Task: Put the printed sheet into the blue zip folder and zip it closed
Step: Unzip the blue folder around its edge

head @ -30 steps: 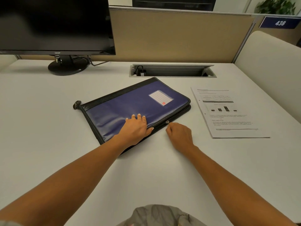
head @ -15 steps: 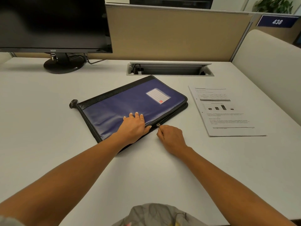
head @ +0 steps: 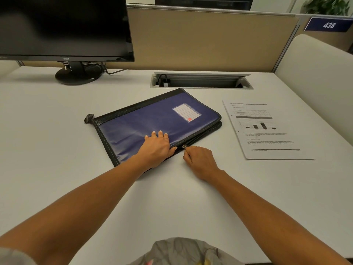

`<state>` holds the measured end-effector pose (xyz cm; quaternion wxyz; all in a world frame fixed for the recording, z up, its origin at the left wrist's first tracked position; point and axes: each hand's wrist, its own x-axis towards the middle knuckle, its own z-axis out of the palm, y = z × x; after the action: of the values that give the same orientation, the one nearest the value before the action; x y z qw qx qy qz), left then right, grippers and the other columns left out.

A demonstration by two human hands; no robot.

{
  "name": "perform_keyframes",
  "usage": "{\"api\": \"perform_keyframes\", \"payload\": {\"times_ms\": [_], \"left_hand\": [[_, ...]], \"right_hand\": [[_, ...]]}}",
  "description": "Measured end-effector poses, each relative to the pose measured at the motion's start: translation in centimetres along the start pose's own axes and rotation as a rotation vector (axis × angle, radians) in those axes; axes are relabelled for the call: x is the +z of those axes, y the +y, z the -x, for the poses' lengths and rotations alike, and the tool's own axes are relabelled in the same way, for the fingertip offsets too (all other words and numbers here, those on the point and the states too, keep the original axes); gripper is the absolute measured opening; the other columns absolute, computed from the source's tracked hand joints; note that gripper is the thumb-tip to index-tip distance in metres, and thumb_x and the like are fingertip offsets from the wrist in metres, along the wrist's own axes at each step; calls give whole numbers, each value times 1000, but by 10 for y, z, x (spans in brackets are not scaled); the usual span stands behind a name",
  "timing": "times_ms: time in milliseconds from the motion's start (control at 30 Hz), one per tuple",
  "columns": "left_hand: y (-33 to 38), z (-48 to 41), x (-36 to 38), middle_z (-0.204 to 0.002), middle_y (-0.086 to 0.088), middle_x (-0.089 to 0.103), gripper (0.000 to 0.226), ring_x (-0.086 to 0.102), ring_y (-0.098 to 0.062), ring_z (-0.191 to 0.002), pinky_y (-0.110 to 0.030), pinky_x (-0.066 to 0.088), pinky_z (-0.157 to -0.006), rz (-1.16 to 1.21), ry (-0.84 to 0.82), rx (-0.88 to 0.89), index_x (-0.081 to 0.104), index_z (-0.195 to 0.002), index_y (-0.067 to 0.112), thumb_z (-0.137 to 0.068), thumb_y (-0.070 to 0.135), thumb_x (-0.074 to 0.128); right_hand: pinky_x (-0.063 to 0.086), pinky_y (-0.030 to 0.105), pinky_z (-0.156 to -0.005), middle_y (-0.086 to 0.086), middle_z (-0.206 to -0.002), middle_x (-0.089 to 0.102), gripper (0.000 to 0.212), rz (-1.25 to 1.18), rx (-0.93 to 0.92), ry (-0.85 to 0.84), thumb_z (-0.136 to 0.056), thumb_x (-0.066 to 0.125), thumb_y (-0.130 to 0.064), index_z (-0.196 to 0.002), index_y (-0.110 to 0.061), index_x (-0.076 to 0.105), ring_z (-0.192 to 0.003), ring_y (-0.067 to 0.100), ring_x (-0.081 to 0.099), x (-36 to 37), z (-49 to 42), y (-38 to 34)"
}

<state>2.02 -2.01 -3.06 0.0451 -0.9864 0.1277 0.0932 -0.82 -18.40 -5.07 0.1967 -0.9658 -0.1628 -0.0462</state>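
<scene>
Progress is sitting at the opening step, as I judge it. Starting at nine o'clock, the left hand (head: 156,148) is lying flat on the blue zip folder (head: 152,119), fingers straight and spread, pressing the cover down near its six o'clock edge and gripping nothing. The folder is lying flat on the surface (head: 57,150), skewed, with its label corner pointing toward two o'clock. Just beside the left thumb, at about five o'clock on the folder, the zip pull (head: 184,146) is sitting on the near edge, and the right hand (head: 200,159) is pinching it, its grip narrow and closed on that small tab. Past the pull, toward three o'clock, the two halves of the folder are gaping slightly at the corner, so the zip is looking partly undone; between the pull and the left corner I cannot tell. Farther out at three o'clock, the printed sheet (head: 265,129) is lying face up on the surface, apart from the folder and untouched. Remaining, then: finishing the unzipping, sliding the sheet in, and running the zip closed.
</scene>
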Motion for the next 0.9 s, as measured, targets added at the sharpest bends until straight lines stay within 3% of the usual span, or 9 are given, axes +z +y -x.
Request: {"api": "perform_keyframes", "payload": {"times_ms": [167, 300, 400, 500, 667, 900], "left_hand": [[0, 2, -3, -151, -21, 22, 72, 23, -40, -138, -51, 26, -110, -16, 1, -4, 16, -144, 4, -93, 54, 25], [5, 5, -10, -146, -20, 33, 66, 35, -37, -132, -44, 37, -104, -58, 11, 7, 24, -141, 2, -95, 49, 28], [5, 7, -14, -147, -22, 31, 63, 35, -38, -132, -42, 36, -105, -79, -1, 26, 22, -141, -1, -97, 44, 25], [5, 8, -16, -147, -23, 32, 61, 36, -38, -131, -41, 34, -107, -76, -6, 38, 24, -140, -1, -98, 43, 22], [6, 5, -16, -142, -23, 39, 61, 42, -37, -127, -41, 36, -104, -61, 8, 51, 30, -137, -2, -98, 43, 23], [3, 2, -12, -133, -20, 49, 59, 50, -34, -117, -39, 43, -95, -77, 82, 78, 38, -132, 0, -96, 46, 26]], "right_hand": [[24, 30, -58, 2, -67, 44, 28, 26, 25, 19, -94, 36, -22, -68, -14, 37, -61, 21, 39, 1, 1, -2], [24, 30, -57, 1, -67, 44, 29, 44, 93, 45, -93, 36, -22, -66, -14, 37, -62, 20, 40, 2, 1, -3], [22, 28, -55, 0, -66, 42, 39, 61, 130, 44, -94, 35, -22, -56, -21, 27, -62, 19, 39, 2, 0, -5], [16, 25, -50, 0, -68, 43, 34, 63, 98, 27, -95, 34, -22, -62, -19, 32, -63, 17, 38, 3, -1, -6], [27, 31, -60, 12, -81, 62, 26, 66, -20, -48, -94, 37, -23, -78, -10, 54, -65, 19, 40, 1, -3, -10], [26, 31, -59, 13, -79, 63, 24, 47, -104, -61, -93, 39, -23, -69, -18, 39, -63, 18, 40, 1, -2, -11]]}}
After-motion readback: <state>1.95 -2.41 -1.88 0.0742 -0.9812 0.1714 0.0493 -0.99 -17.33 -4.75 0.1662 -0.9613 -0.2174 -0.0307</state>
